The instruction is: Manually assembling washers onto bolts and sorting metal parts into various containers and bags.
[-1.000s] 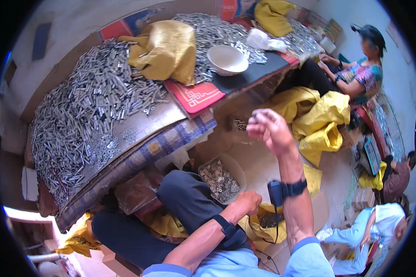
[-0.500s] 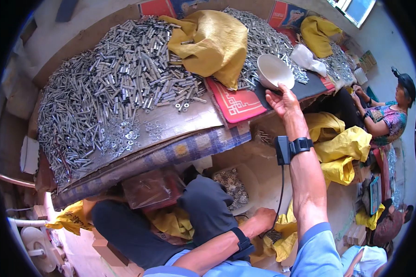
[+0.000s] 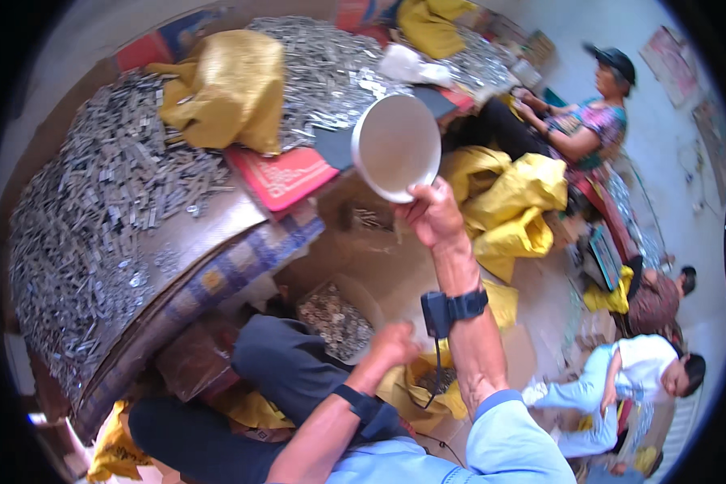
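My right hand [image 3: 431, 214] grips a white bowl [image 3: 397, 149] by its near rim, thumb on the edge. Tilted up, the bowl shows a pale inside with nothing seen in it. It hangs in the air by the table's near edge, right of a red patterned mat [image 3: 282, 176]. My left hand [image 3: 394, 345] is blurred by motion, so its fingers cannot be read. It is just right of a round tub [image 3: 377, 310] of small metal rings and above a yellow sack [image 3: 395, 391] with small dark parts in it.
Heaped metal tubes [image 3: 121, 161] cover the table, with a folded yellow sack [image 3: 234, 89] on top. More yellow sacks [image 3: 512, 189] lie to the right. One person [image 3: 581, 129] sits at the table's far right; others [image 3: 621, 387] sit at the lower right.
My right hand has taken the bowl by its rim and lifted it off the table, tilting it. My left hand has moved up toward the tub. The whole view has swung right.
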A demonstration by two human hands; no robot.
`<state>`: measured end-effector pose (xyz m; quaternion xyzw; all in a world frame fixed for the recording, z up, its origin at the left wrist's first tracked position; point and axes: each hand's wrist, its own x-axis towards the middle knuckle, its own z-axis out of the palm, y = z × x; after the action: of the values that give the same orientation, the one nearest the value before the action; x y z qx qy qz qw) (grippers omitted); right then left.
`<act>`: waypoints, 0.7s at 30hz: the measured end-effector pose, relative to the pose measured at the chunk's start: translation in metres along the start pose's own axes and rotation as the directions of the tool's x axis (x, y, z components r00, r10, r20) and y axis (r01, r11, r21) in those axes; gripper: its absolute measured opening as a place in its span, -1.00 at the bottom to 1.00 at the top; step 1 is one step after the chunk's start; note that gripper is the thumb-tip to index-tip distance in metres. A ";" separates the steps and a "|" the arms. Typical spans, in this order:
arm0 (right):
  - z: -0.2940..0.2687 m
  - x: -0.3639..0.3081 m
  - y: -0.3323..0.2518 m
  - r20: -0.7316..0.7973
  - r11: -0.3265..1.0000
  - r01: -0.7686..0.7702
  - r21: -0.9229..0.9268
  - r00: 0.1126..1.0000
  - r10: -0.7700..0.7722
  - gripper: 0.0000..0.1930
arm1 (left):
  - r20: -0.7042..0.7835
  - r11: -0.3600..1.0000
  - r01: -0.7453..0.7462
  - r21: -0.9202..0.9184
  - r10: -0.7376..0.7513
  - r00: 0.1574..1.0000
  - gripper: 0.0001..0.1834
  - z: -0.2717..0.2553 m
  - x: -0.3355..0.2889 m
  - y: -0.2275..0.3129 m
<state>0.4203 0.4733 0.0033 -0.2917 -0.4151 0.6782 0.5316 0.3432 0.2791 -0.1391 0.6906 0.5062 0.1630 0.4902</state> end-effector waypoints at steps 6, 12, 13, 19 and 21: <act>-0.058 -0.174 -0.033 -0.183 0.978 -0.162 -0.130 0.974 0.137 -0.63 | -0.127 0.443 -0.014 -0.897 -0.227 0.966 -0.67 -0.023 0.006 0.021; -0.082 -0.273 -0.010 -0.437 0.913 -0.290 -0.288 0.888 0.144 -0.58 | -0.018 0.260 -0.029 -0.965 0.044 0.999 -0.31 -0.027 -0.002 0.038; -0.082 -0.280 -0.008 -0.457 0.910 -0.294 -0.292 0.879 0.138 -0.56 | 0.004 0.363 -0.018 -0.932 0.060 0.998 -0.28 -0.023 -0.003 0.036; -0.073 -0.306 0.000 -0.430 0.957 -0.254 -0.144 0.887 0.170 -0.29 | 0.165 0.444 0.099 -0.891 0.113 0.980 -0.28 -0.028 -0.010 0.046; -0.079 -0.314 0.013 -0.403 0.979 -0.201 -0.044 0.900 0.167 -0.23 | 0.209 0.499 0.125 -0.857 0.116 0.971 -0.28 -0.022 -0.009 0.041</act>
<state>0.5633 0.1896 -0.0605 -0.4833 -0.2973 0.6338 0.5256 0.3455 0.2821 -0.0923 0.3653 0.2951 0.3085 0.8272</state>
